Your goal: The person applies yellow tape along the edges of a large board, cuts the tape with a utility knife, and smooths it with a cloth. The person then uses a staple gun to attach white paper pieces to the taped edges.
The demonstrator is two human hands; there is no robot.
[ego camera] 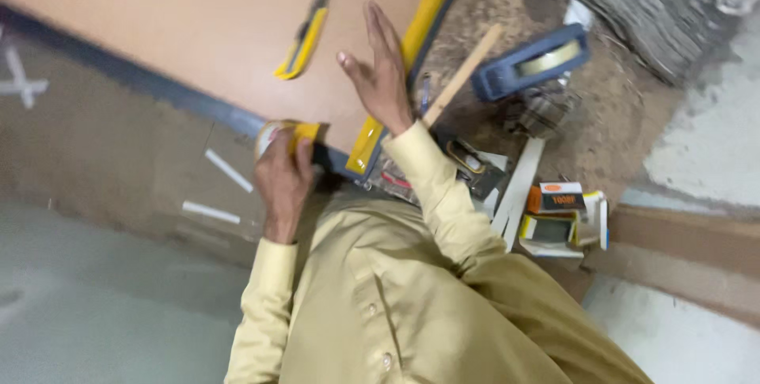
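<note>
Tape roll [273, 132] in left hand [283, 178]

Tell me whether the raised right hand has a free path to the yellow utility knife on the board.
Probably yes: the right hand hovers open above the board, with only bare surface before the utility knife.

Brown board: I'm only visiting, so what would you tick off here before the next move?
1. Left hand grip: ok. Its fingers are closed on a small yellow and white object at the corner of the flat brown board.
2. Right hand free: ok. It is open, holds nothing and is over the board.
3. Yellow utility knife away from both hands: ok. It lies alone on the board.
4. Knife blade retracted: cannot tell, too blurred.
5. Long yellow edge strip seated flush on the board's side: cannot tell.
</note>
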